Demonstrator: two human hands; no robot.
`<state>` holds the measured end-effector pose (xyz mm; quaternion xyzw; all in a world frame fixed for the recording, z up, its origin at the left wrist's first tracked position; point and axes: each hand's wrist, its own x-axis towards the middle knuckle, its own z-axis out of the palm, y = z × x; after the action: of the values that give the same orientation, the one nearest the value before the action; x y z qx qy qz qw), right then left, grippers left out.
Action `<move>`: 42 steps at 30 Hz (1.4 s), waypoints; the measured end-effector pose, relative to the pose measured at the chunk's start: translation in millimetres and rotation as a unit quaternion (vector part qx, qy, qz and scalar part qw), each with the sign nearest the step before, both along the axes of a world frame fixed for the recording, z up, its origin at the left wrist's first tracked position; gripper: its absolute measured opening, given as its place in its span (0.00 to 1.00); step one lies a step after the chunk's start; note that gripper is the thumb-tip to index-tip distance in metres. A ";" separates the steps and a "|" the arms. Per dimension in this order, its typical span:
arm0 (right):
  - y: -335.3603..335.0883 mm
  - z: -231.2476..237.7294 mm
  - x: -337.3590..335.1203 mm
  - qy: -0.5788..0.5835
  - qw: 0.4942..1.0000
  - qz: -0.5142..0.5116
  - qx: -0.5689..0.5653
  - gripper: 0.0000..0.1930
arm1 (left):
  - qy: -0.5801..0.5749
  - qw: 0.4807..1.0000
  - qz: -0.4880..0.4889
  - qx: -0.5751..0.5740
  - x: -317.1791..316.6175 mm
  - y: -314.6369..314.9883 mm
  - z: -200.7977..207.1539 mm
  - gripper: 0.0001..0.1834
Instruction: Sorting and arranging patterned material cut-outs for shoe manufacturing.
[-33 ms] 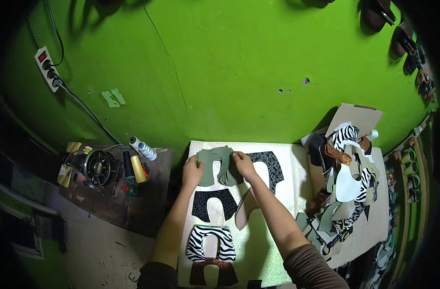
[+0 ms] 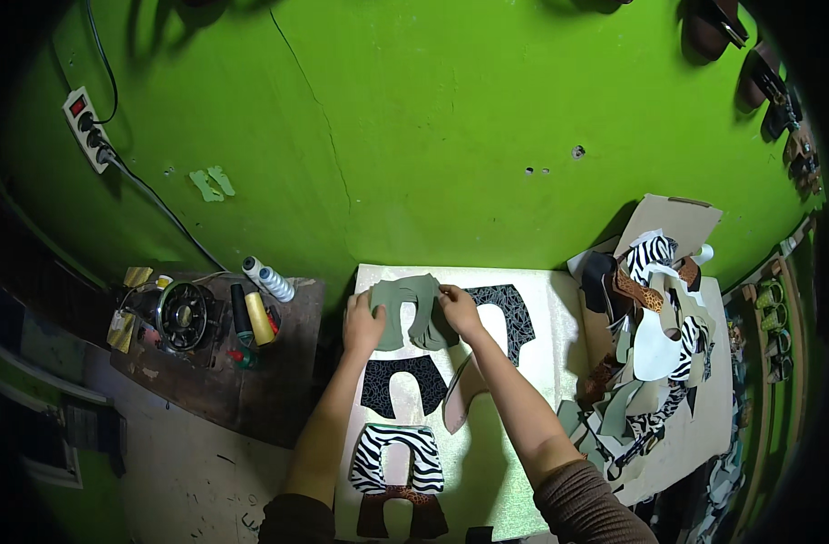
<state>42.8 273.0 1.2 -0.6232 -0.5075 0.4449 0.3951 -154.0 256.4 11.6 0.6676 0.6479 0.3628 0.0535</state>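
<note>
A stack of olive-green, U-shaped cut pieces [image 2: 398,292] lies fanned at the far end of the pale work surface, with its layers slightly out of line. My left hand [image 2: 364,325] grips the stack's left edge, thumb on top. At the upper right edge, my right hand [image 2: 458,308] pinches the pieces between thumb and fingers. Close by on the right is a black, line-patterned U-shaped piece [image 2: 514,317], partly behind my right hand. Nearer to me lie another black patterned piece [image 2: 378,381], a zebra-striped stack [image 2: 369,458] and brown leopard-print pieces [image 2: 373,515].
A pinkish-beige piece [image 2: 458,408] lies beside my right forearm. To the right, a cardboard box [image 2: 673,222] stands amid a heap of mixed scraps [image 2: 654,344]. On the left, a dark table [image 2: 278,381] holds a machine with a handwheel [image 2: 182,315] and thread cones [image 2: 276,284]. A green wall [image 2: 432,136] rises behind.
</note>
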 end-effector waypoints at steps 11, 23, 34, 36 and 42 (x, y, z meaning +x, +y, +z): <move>-14.7 0.9 4.3 -0.142 0.989 0.014 0.028 0.20 | 0.141 0.964 -0.206 -0.095 45.9 -23.9 -4.6 0.12; -20.6 -5.0 -1.6 -0.105 0.978 -0.122 0.134 0.18 | -0.068 0.964 -0.243 -0.083 65.8 -20.7 15.0 0.12; -15.8 17.3 -30.8 -0.365 0.885 0.031 0.288 0.19 | 0.203 0.972 -0.116 -0.024 21.0 -1.8 -10.4 0.25; -13.9 -3.5 -35.0 -0.441 0.859 0.091 0.243 0.25 | 0.244 0.964 -0.104 -0.036 24.5 2.6 -21.0 0.28; -10.6 -19.2 -33.1 -0.445 0.871 0.115 0.172 0.29 | 0.277 0.954 -0.095 -0.071 23.2 5.7 -33.0 0.29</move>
<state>9.6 262.4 -18.0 -0.6149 -0.7660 0.0682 0.1745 -130.9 262.0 -21.4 0.7947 0.5951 0.1103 -0.0465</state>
